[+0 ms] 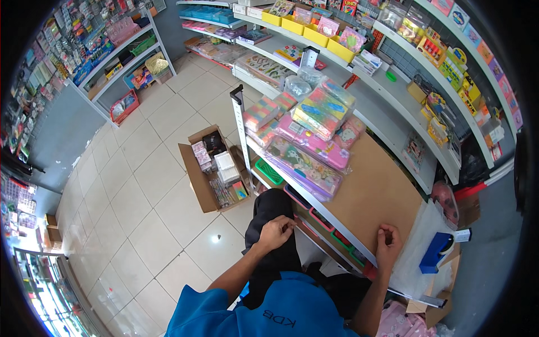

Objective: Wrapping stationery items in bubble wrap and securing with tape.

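My left hand [276,231] rests on or just above my raised knee in black trousers, its fingers curled loosely; whether anything small is between them cannot be told. Over the right end of a brown shelf board [362,193] is my right hand [388,241], fingers bent and apart, with nothing seen in it. Farther along the board lie stacked plastic-wrapped packs: a pink flowered pencil case [313,145], a case with printed figures [303,166], multicoloured blocks [322,111] and striped packs [260,113]. An open cardboard box [205,189] of small packaged goods stands on the floor left of the shelf.
A metal post [240,122] rises at the board's left corner. Green [269,170] and other coloured baskets sit below. A blue tape dispenser [433,252] and bubble wrap [414,248] lie at the right. Stocked grey shelves [391,101] curve behind; another rack [122,59] stands far left.
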Available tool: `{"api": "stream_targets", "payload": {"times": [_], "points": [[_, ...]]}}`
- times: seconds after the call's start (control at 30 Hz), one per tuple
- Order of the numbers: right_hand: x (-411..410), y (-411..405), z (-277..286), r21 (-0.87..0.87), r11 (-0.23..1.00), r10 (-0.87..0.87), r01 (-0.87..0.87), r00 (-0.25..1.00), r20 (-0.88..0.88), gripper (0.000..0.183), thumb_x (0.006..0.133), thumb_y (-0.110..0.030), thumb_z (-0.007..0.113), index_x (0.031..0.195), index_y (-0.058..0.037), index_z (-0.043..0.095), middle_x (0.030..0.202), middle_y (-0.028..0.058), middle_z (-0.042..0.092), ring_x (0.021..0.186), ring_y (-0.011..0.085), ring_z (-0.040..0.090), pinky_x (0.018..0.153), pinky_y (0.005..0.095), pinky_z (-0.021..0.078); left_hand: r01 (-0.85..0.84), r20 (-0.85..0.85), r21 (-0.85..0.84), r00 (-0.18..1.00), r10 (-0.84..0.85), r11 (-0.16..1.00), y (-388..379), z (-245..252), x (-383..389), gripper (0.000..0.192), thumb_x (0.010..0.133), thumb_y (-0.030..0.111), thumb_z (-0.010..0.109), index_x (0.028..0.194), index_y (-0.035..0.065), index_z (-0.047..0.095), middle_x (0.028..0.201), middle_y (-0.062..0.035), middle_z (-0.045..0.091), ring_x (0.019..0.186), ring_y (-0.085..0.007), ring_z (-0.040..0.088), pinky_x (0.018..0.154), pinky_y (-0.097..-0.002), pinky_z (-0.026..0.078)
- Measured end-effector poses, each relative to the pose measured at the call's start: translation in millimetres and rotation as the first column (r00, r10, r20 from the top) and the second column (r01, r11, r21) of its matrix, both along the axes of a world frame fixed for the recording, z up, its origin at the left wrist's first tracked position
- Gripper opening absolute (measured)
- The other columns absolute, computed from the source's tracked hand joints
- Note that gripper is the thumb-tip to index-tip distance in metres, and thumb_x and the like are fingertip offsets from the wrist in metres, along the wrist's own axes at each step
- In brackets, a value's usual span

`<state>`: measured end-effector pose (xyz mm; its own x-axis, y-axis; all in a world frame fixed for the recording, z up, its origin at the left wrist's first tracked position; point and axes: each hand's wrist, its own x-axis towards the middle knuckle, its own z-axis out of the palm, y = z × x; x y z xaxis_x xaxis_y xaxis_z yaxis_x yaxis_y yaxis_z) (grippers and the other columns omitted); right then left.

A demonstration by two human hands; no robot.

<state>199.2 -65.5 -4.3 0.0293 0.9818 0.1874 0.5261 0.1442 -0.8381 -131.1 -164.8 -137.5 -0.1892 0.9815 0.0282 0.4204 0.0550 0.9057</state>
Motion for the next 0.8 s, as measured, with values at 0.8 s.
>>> {"api": "stream_targets", "payload": {"times": [0.8], "points": [[-15.3,-0.1,15.3,0.066,0.996,0.051,-0.066,0.976,0.210,0.017,0.081,0.006,0.066,0.097,-0.0001,0.064,0.093,0.0041,0.055,0.077,0.0121,0.052,0.071,0.0252,0.0421,-0.363,0.091,-0.776,0.745,0.661,0.516,63.4,-239.4,-230.9,0.061,0.087,0.028,0.074,0.135,-0.0057,0.058,0.113,-0.0197,0.072,0.098,-0.0278,0.071,0.084,-0.0419,0.056]]}}
